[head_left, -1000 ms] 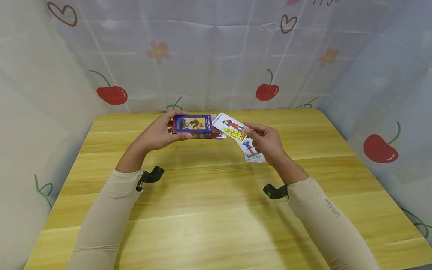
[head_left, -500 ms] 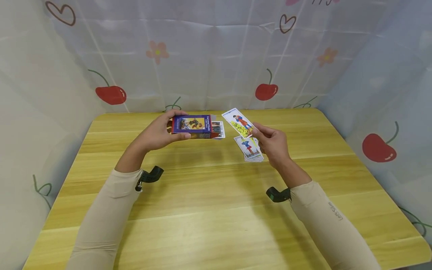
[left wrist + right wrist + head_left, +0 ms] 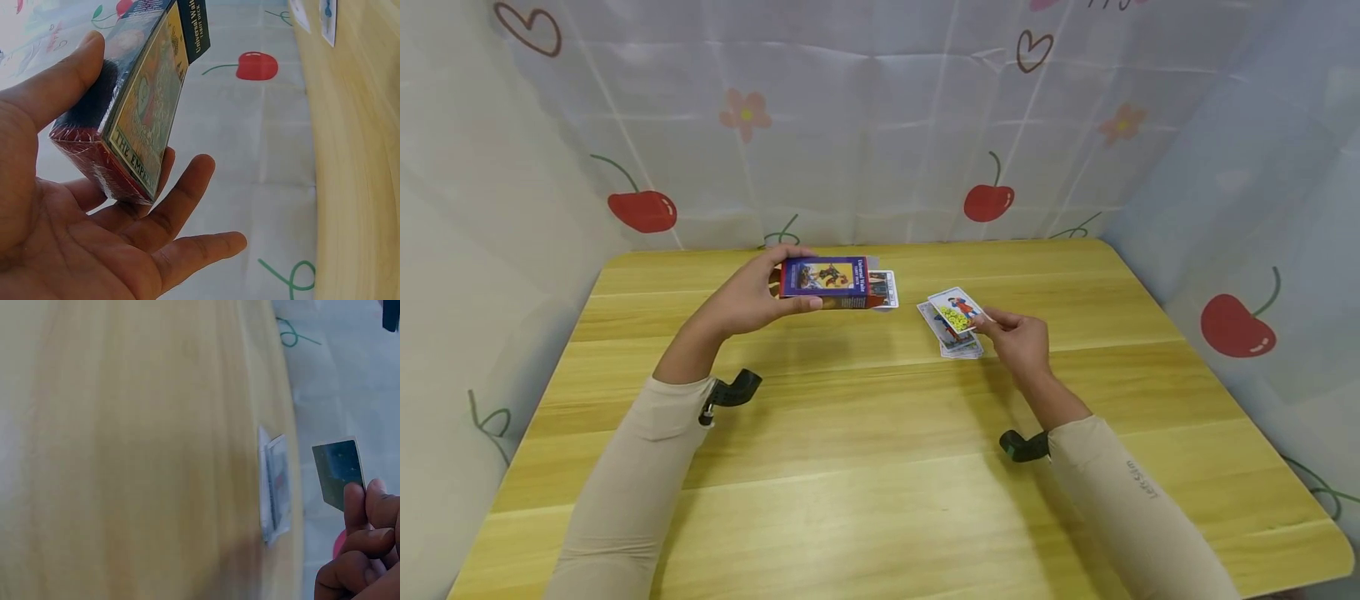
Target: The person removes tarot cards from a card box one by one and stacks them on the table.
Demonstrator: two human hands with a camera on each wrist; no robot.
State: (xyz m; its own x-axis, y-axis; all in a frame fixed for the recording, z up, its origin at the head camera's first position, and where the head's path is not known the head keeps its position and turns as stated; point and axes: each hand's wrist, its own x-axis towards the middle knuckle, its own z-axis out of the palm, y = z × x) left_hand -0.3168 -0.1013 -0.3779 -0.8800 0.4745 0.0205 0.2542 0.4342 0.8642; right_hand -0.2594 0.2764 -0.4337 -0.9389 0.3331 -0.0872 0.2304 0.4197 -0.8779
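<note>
- Gripping the purple box (image 3: 824,277), my left hand (image 3: 750,293) stays put; a half-hidden card (image 3: 887,288) juts from its right end.
- A loose face-up pile (image 3: 957,343) lies on the surface (image 3: 865,433).
- Above it, my right hand (image 3: 1021,340) has just lowered a pinched white-edged card (image 3: 955,310), which now seems parted from the box.

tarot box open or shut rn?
Open: in the head view, a card sticks out of the tarot box end facing the right hand.

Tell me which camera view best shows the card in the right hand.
Head view: the right hand holds the card picture side toward that camera. The right wrist view shows its dark back; the left wrist view shows only cut-off cards, perhaps including it.
</note>
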